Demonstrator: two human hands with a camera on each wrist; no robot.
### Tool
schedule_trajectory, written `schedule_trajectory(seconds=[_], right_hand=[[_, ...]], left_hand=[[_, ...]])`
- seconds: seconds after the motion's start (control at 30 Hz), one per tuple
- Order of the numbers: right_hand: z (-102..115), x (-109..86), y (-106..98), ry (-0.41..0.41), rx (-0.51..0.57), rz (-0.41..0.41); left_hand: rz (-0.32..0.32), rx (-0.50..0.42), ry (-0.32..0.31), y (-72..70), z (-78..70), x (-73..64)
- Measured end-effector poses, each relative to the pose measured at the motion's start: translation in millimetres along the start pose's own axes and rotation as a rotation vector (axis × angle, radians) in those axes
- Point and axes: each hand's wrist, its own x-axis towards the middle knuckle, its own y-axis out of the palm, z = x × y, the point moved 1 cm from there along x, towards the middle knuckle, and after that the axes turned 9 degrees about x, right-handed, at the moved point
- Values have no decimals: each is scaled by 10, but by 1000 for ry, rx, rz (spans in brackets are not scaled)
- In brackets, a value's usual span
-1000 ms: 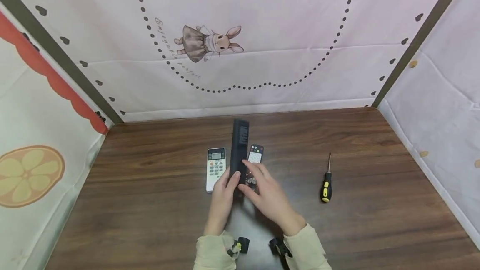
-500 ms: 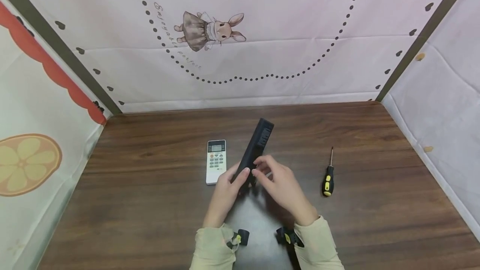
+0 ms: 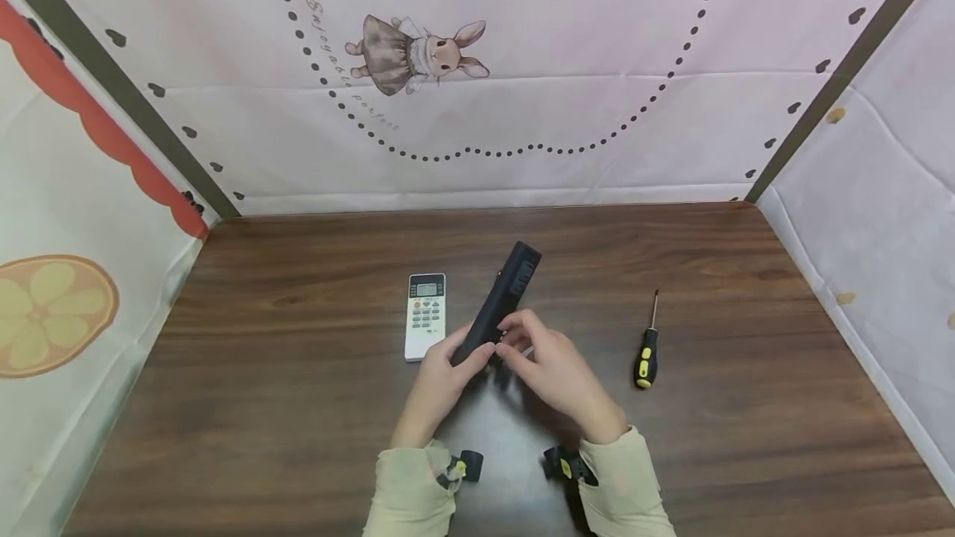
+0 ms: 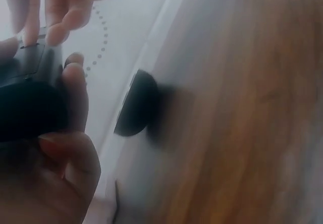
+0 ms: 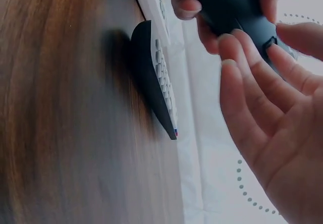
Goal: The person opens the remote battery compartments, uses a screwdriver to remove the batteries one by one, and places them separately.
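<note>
In the head view my left hand (image 3: 438, 384) grips a black remote control (image 3: 494, 303) near its lower end, its far end slanting up to the right. My right hand (image 3: 552, 363) is at the remote's right side, fingers loosely bent. From the right wrist, one fingertip of the right hand (image 5: 272, 113) touches the notch of the cover on the black remote (image 5: 227, 7). The thumb lies close by that edge. The cover's seam also shows on the remote (image 4: 25, 65) in the left wrist view, where part of the left hand (image 4: 65, 173) wraps it.
A white remote control (image 3: 425, 317) lies on the wooden table (image 3: 298, 421), left of the hands. A screwdriver (image 3: 647, 346) with a black and yellow handle lies to the right. A second dark remote (image 5: 146, 72) with pale keys lies beneath the hands.
The held remote has swung from nearly straight ahead to a slant toward the right, covering the second dark remote in the head view. My right fingertips have shifted to its cover edge.
</note>
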Motion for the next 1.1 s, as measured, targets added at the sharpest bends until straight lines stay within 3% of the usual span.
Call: schedule_trajectory(seconds=[0.1, 0.27, 0.6, 0.87, 1.1], right_hand=[[1, -14, 24, 5, 15, 26], [7, -8, 87, 28, 51, 16], [61, -7, 110, 39, 94, 19], [64, -28, 96, 51, 74, 42], [85, -27, 72, 27, 62, 34]], left_hand=[[-26, 20, 0, 5, 85, -1], [-5, 4, 20, -35, 125, 5], [-2, -72, -13, -57, 77, -52], [-23, -72, -35, -39, -3, -89], [-40, -70, 11, -25, 51, -26]])
